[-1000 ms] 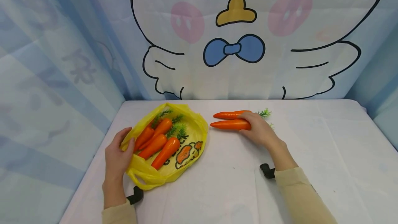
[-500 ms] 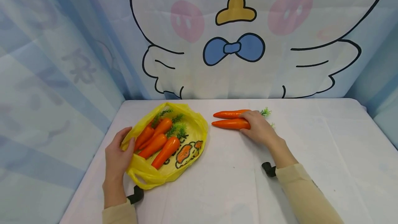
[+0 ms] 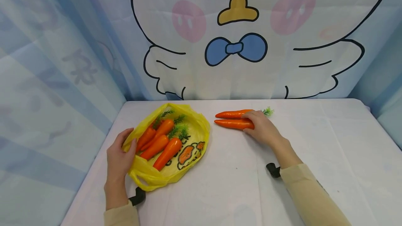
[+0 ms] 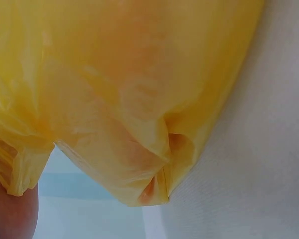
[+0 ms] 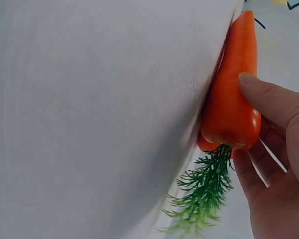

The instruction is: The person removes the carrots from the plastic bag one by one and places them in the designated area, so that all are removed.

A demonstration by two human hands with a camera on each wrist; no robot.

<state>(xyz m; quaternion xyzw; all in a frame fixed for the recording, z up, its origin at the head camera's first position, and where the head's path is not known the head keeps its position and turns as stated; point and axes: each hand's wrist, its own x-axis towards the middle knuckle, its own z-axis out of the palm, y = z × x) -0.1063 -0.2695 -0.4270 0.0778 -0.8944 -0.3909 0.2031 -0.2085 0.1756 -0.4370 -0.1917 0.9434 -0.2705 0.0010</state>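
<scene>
At the left, my left hand (image 3: 119, 154) holds the rim of an open yellow plastic bag (image 3: 142, 172), thumb inside and fingers behind its side. Several orange toy carrots (image 3: 168, 153) with green tops lie in the bag. To the right, two more carrots lie side by side, tips pointing left: a far carrot (image 3: 230, 114) and a near carrot (image 3: 232, 123). My right hand (image 3: 263, 128) grips this pair near the thick ends. In the right wrist view the thumb presses the near carrot (image 5: 231, 104), with fingers behind the pair; its leafy top (image 5: 204, 184) hangs free.
A white cloth covers the table (image 3: 220, 191). Behind its far edge hangs a curtain (image 3: 235, 79) with a cartoon bird, and a pale blue curtain (image 3: 56, 114) borders the left side. The bag has a looped handle (image 3: 141, 180) at its near end.
The near carrot has shifted slightly away and right, closing up against the far one as my right hand squeezes. My left hand and the bag stay as they were.
</scene>
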